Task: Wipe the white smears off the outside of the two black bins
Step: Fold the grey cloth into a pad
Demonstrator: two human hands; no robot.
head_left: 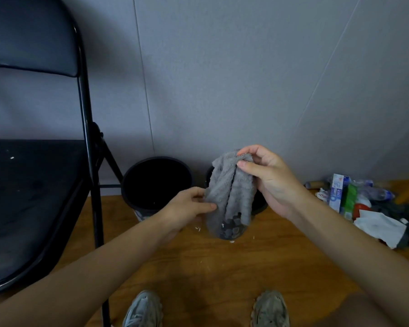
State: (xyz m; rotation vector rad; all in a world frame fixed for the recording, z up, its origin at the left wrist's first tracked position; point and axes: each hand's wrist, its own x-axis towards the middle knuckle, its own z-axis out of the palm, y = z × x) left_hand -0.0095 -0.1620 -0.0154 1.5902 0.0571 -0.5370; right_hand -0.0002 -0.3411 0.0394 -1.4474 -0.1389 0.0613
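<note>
Head view looks down on a grey cloth held up between both hands: the right hand pinches its top edge between thumb and fingertips, and the left hand grips its lower left side. Behind the cloth, two black bins stand side by side on the wooden floor against the wall, the left bin fully in sight beside a black folding chair, the right bin mostly hidden. Small white flecks lie on the floor near the bins.
</note>
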